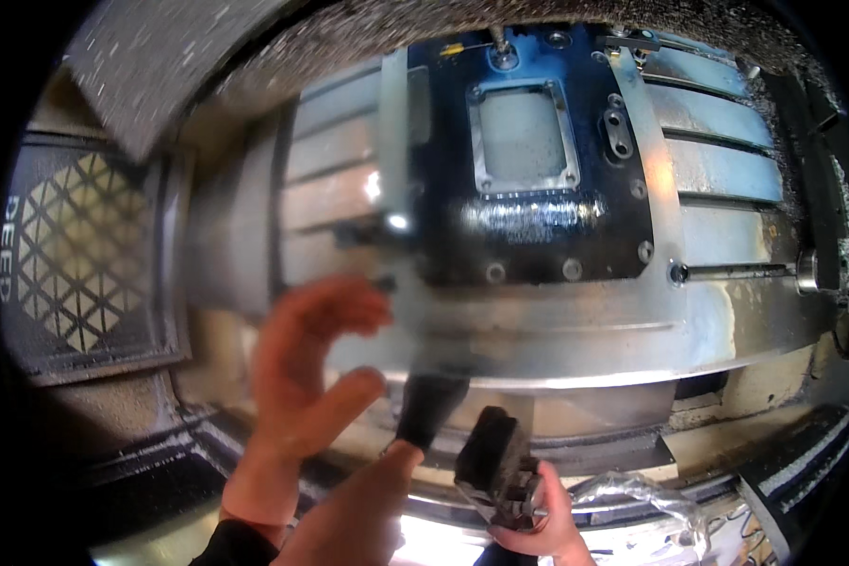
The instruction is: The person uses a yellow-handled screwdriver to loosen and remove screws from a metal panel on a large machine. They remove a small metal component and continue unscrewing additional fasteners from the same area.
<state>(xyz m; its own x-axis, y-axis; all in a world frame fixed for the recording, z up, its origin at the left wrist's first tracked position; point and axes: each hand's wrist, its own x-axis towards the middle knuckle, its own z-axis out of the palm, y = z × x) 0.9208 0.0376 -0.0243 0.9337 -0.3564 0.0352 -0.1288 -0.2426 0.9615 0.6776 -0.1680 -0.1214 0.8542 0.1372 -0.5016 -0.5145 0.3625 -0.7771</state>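
Note:
My left hand is blurred and reaches over the near left of a slotted metal machine table. Its fingers curve to the right and the thumb stands apart, with nothing visible between them. At the lower right, my right hand grips a dark, dusty block-shaped tool with metal fittings. Between the two, another bare forearm rises from the lower edge; whose it is I cannot tell. At its end is a blurred black handle-like object. Beyond lies a black plate with bolt holes.
A metal-framed rectangular window sits in the plate. A metal tool tip stands at its far edge. Metal chips coat the far cover. A panel with pale triangles is at left, crumpled foil-like wrapping at lower right.

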